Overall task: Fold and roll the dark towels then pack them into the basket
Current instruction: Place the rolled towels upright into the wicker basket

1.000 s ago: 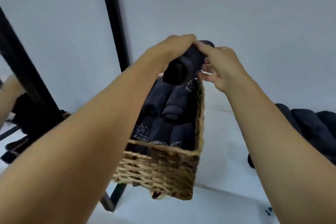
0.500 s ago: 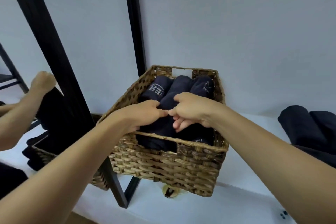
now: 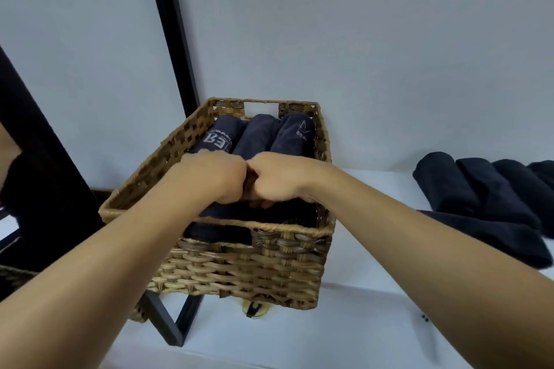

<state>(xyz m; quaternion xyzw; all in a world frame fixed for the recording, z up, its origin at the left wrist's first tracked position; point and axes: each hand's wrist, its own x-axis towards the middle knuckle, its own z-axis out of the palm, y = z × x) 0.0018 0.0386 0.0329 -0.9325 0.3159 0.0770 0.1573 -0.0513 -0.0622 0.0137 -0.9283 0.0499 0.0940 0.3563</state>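
Tucking a rolled towel [image 3: 227, 214] into the basket [image 3: 239, 266], left hand [image 3: 209, 178] and right hand [image 3: 277, 178] squeeze it; next, let go, grab loose towels [image 3: 476, 189].

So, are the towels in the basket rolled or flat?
Rolled: three dark towels lie side by side as tubes in the basket.

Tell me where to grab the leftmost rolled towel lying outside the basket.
Probably round the middle of the leftmost towel, from above and its left: that side lies free on the table, while another roll lies against its right.
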